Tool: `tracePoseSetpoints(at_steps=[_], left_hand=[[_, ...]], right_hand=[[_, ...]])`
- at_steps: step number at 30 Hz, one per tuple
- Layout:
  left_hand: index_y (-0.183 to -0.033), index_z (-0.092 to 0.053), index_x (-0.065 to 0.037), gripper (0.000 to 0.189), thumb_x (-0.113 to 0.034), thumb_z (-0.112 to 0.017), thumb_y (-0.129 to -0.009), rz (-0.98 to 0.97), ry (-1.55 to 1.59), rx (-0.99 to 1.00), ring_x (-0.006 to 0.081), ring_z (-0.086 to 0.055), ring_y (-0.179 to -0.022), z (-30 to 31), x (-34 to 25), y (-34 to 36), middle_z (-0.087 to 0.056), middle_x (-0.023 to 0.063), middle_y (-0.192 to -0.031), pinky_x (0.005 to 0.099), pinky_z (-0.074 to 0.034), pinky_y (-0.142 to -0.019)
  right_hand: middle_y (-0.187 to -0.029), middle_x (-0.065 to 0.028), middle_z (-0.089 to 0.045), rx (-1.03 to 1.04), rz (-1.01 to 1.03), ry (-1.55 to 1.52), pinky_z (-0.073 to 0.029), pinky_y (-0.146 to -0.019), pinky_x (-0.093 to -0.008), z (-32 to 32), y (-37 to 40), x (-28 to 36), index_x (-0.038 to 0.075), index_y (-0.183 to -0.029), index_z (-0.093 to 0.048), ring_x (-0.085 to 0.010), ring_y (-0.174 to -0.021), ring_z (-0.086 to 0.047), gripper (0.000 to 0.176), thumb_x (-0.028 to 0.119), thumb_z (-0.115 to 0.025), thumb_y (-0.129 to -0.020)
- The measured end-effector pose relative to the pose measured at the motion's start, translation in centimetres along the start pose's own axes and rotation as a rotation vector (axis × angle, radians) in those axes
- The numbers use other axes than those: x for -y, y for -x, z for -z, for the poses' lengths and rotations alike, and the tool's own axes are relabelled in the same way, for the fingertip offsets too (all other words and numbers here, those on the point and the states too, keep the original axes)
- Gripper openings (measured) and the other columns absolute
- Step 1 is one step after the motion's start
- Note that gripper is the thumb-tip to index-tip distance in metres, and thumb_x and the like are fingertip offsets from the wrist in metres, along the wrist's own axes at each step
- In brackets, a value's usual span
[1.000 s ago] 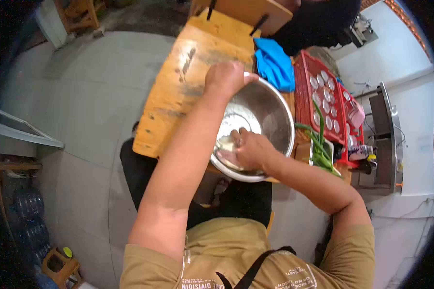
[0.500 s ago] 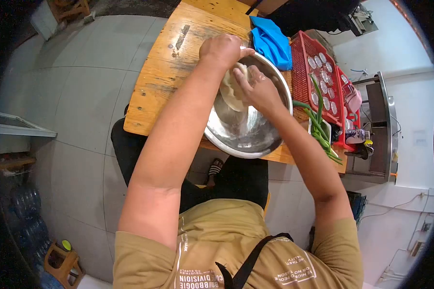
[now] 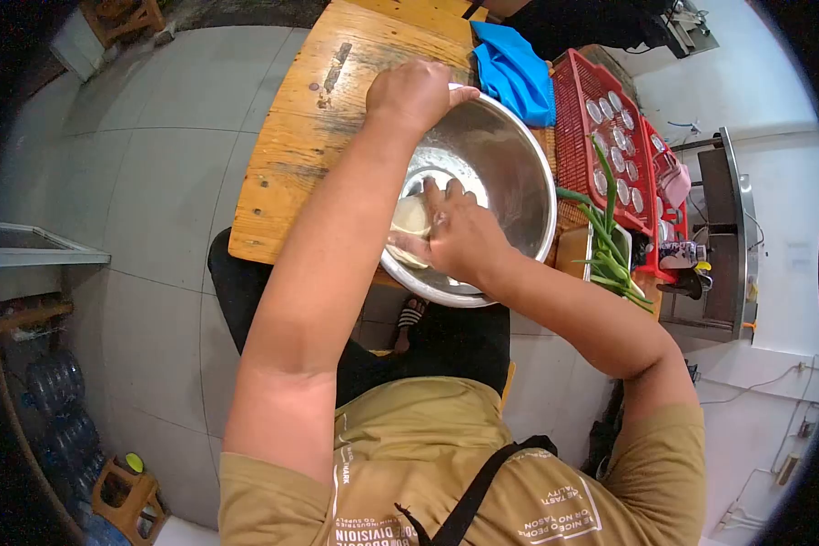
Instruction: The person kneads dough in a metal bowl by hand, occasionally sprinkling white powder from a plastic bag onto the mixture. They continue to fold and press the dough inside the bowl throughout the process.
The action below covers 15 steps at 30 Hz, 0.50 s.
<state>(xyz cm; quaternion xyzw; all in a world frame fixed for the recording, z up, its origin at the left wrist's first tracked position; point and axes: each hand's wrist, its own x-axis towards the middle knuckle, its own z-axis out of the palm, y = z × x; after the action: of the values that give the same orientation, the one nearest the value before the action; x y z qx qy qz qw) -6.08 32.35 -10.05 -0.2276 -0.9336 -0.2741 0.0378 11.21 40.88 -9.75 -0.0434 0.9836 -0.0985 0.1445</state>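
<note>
A wide steel mixing bowl (image 3: 511, 155) sits tilted toward me at the edge of the wooden table. My left hand (image 3: 414, 94) is closed over its far left rim, with the thumb along the edge. Inside the bowl, a pale lump of dough (image 3: 411, 217) lies against the near left wall. My right hand (image 3: 464, 232) grips the dough, its fingers curled over the far side and its thumb on the near side. Part of the dough is hidden beneath that hand.
A blue cloth (image 3: 514, 73) lies beyond the bowl. To the right stand a red basket (image 3: 581, 118) with several clear cups and a small tray of green onions (image 3: 610, 246). The wooden table (image 3: 287, 173) extends left, past which is tiled floor (image 3: 155, 200).
My right hand has moved from the far part of the bowl down to the near left wall, and the dough has come with it. My left hand stays on the rim.
</note>
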Motion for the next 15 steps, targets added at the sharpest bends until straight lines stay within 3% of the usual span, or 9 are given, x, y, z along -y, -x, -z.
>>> tracePoseSetpoints(at_steps=[3,4,5,8,11,12,13,15], left_hand=[[-0.109,-0.077,-0.013,0.064,-0.071,-0.057,-0.09,-0.036,-0.006,0.005,0.0352,-0.071,-0.101,0.2,0.0,-0.1,-0.075,0.0178,-0.104,0.049,-0.057,-0.087],[-0.109,-0.077,-0.013,0.064,-0.071,-0.057,-0.09,-0.042,-0.009,0.016,0.0352,-0.071,-0.101,-0.1,0.1,-0.2,-0.075,0.0178,-0.104,0.049,-0.057,-0.087],[-0.109,-0.077,-0.013,0.064,-0.07,-0.057,-0.09,-0.043,-0.005,0.009,0.0352,-0.071,-0.102,-0.4,0.1,-0.3,-0.075,0.0181,-0.105,0.0492,-0.057,-0.088],[-0.11,-0.077,-0.012,0.064,-0.07,-0.057,-0.09,-0.064,0.005,-0.024,0.0356,-0.071,-0.102,-0.7,0.4,-0.5,-0.074,0.0186,-0.106,0.0494,-0.056,-0.088],[-0.11,-0.077,-0.012,0.065,-0.071,-0.057,-0.09,-0.074,0.02,-0.04,0.0363,-0.071,-0.102,-0.6,0.3,-0.2,-0.074,0.0188,-0.107,0.0494,-0.056,-0.089],[-0.111,-0.077,-0.013,0.066,-0.072,-0.056,-0.09,-0.068,0.021,-0.043,0.0366,-0.07,-0.102,-0.2,0.1,-0.1,-0.074,0.0189,-0.108,0.0493,-0.055,-0.089],[-0.111,-0.077,-0.013,0.066,-0.072,-0.056,-0.09,-0.078,0.014,-0.044,0.0366,-0.07,-0.102,0.3,-0.2,-0.1,-0.074,0.0189,-0.108,0.0493,-0.055,-0.089],[-0.119,-0.075,-0.021,0.059,-0.069,-0.055,-0.092,-0.006,-0.051,0.114,0.0313,-0.07,-0.109,0.8,-0.7,-0.2,-0.074,0.0124,-0.115,0.0458,-0.055,-0.092]], right_hand=[[-0.125,-0.0363,-0.054,0.077,0.019,0.006,-0.055,-0.084,-0.0521,-0.2,-1.7,-0.8,-0.001,-0.13,-0.055,-0.0507,-0.105,-0.065,0.081,0.07,-0.059,-0.09],[-0.112,-0.033,-0.063,-0.067,0.088,0.069,-0.056,-0.076,-0.0503,-0.7,-2.2,-1.0,-0.002,-0.124,-0.059,-0.0455,-0.093,-0.07,0.07,0.062,-0.056,-0.095],[-0.112,-0.033,-0.063,-0.062,0.078,0.058,-0.056,-0.076,-0.0503,-0.9,-2.7,-1.2,-0.002,-0.124,-0.059,-0.0455,-0.093,-0.07,0.07,0.062,-0.056,-0.095],[-0.077,-0.0222,-0.072,-0.126,0.13,0.131,-0.057,-0.07,-0.0488,-0.7,-5.8,-2.3,0.0,-0.11,-0.067,-0.0404,-0.075,-0.072,0.05,0.046,-0.052,-0.099],[-0.083,-0.023,-0.073,-0.148,0.05,0.164,-0.057,-0.071,-0.0495,-0.7,-7.8,-2.9,0.0,-0.107,-0.068,-0.0405,-0.077,-0.072,0.048,0.045,-0.051,-0.099],[-0.091,-0.0263,-0.073,-0.148,-0.005,0.096,-0.057,-0.078,-0.0503,-0.8,-8.0,-2.9,-0.001,-0.108,-0.069,-0.042,-0.087,-0.072,0.051,0.045,-0.05,-0.099],[-0.091,-0.0263,-0.073,-0.158,-0.007,0.091,-0.057,-0.078,-0.0503,-0.8,-8.1,-3.2,-0.001,-0.108,-0.069,-0.042,-0.087,-0.072,0.051,0.045,-0.05,-0.099],[-0.098,-0.031,-0.071,-0.136,-0.241,-0.212,-0.056,-0.086,-0.0498,-0.6,-8.1,-3.9,-0.005,-0.11,-0.068,-0.0433,-0.098,-0.07,0.056,0.047,-0.05,-0.099]])
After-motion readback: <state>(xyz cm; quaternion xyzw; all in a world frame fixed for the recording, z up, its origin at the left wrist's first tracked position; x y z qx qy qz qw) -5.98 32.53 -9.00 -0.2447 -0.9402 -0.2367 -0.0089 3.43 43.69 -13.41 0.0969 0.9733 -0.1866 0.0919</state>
